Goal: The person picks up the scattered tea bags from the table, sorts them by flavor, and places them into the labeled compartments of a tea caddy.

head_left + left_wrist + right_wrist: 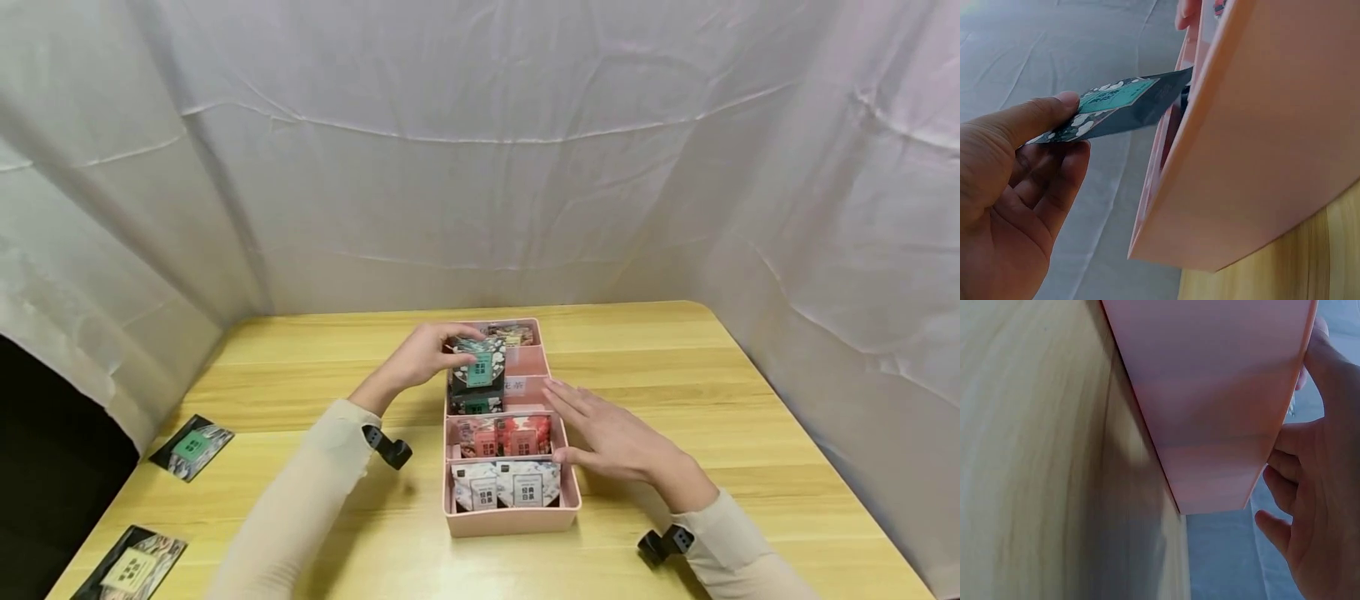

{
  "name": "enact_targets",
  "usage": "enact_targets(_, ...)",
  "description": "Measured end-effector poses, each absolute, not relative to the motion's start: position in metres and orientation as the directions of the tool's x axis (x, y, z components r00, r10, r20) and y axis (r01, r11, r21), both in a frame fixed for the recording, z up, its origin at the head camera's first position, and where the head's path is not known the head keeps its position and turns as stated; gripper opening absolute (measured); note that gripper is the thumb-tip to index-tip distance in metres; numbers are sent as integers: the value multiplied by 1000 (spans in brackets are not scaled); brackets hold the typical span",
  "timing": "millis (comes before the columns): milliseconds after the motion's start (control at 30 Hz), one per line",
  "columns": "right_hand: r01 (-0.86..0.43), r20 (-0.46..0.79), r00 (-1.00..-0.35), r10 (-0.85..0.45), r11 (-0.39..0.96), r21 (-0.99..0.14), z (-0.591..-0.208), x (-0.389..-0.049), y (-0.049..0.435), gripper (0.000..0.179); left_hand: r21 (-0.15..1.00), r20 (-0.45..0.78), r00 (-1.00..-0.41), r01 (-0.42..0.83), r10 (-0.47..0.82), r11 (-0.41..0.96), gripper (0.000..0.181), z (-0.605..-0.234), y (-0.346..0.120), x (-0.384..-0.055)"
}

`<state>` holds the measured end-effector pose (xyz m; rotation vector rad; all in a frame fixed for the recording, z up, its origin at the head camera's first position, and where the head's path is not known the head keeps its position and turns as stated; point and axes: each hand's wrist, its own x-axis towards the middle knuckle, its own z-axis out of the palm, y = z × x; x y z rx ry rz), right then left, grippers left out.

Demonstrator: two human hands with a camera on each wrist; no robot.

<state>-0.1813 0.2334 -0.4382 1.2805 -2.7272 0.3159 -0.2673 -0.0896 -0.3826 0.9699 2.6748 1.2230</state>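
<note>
My left hand (420, 354) pinches a black tea sachet with a green label (480, 367) between thumb and fingers. The sachet stands tilted over a middle compartment of a pink divided box (513, 522); in the left wrist view, the lower end of the sachet (1122, 103) reaches the box's opening. Below it, another green-labelled sachet (477, 406) sits in that compartment. Fingers fairly straight, my right hand (618, 437) touches the box's right rim. From the right wrist view, that hand (1329, 469) lies along the upper edge of the box wall (1210, 375).
Red sachets (523, 437) and white sachets (528, 485) fill the two near compartments. Yellowish sachets (513, 335) lie in the far one. On the table's left are a loose green-labelled sachet (192, 447) and a cream-labelled one (131, 568). Grey-white curtains (480, 167) surround the table.
</note>
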Motion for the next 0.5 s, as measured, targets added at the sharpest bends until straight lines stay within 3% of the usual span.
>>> enact_targets(267, -733, 143, -678, -721, 652, -192, -436, -177, 234, 87, 724, 176, -795, 504, 580, 472, 33, -389, -68, -274)
enact_targets(500, -744, 160, -668, -727, 641, -190, -436, -179, 232, 86, 712, 199, -771, 538, 605, 451, 32, -397, -51, -281)
